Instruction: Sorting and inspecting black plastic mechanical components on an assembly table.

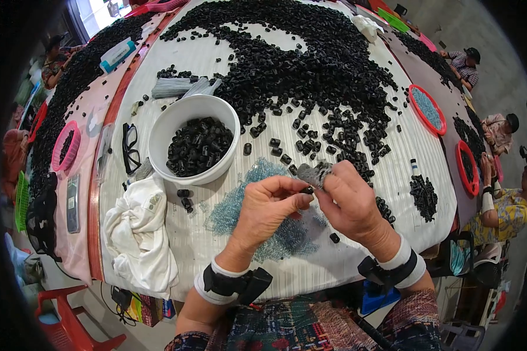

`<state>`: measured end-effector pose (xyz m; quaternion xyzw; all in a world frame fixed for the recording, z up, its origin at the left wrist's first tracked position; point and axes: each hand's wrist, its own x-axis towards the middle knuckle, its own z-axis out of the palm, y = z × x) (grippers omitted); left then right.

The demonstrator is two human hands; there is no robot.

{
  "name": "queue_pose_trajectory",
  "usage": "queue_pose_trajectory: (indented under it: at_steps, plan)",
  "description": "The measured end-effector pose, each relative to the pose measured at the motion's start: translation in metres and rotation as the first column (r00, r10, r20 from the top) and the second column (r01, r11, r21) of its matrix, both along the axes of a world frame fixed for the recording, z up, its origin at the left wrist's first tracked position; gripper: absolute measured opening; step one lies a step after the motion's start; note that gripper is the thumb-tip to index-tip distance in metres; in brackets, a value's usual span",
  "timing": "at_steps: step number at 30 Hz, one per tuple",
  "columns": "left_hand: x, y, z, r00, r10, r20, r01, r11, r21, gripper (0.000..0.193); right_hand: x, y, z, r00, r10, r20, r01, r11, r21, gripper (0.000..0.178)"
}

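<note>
Over the near middle of the table, my left hand [269, 206] pinches a small black plastic piece [308, 190] between thumb and forefinger. Close against it is my right hand [352, 202], its fingers closed at the same piece; what they grip is mostly hidden. A grey and black knitted-looking covering [315, 175] sits at the right fingertips. Beneath both hands spreads a heap of tiny bluish, spring-like pieces [231, 213]. To the left, a white bowl [158, 146] holds many black barrel-shaped plastic pieces [198, 146].
A large heap of black pieces [310, 70] covers the far table. Glasses [131, 149] and a white cloth [137, 228] lie left. Small black parts [423, 198] and a red basket [414, 108] of bluish pieces are right. Other people [500, 134] sit at neighbouring tables.
</note>
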<state>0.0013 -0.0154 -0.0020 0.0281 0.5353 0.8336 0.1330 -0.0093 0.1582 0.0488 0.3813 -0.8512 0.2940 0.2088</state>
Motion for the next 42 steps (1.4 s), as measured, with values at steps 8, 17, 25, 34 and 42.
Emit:
queue_pose_trajectory:
  at_steps: [8,17,25,34,42]
  plan:
    - [0.000,0.001,-0.002,0.998,0.041,-0.046,-0.046,0.994,-0.096,0.014,-0.005,-0.004,0.006,0.993,0.063,-0.096,-0.049,0.989,0.138,0.022]
    - [0.000,0.001,0.002,0.999,0.041,-0.004,-0.041,0.999,-0.034,0.018,-0.002,-0.004,-0.004,0.999,-0.034,0.015,0.035,0.999,-0.020,0.026]
    - [-0.001,0.000,-0.003,1.000,0.025,-0.019,-0.025,0.999,-0.036,0.019,0.001,-0.005,-0.005,1.000,-0.027,0.007,0.027,1.000,-0.010,0.022]
    - [-0.002,-0.001,-0.004,0.997,0.002,0.081,-0.014,0.989,0.150,0.016,-0.002,-0.001,-0.005,0.994,-0.103,-0.026,0.100,0.990,-0.104,0.020]
    - [-0.007,-0.004,-0.004,0.982,0.125,0.140,-0.157,0.955,0.251,0.016,-0.018,0.009,-0.041,0.932,-0.254,0.259,0.263,0.965,0.000,0.011]
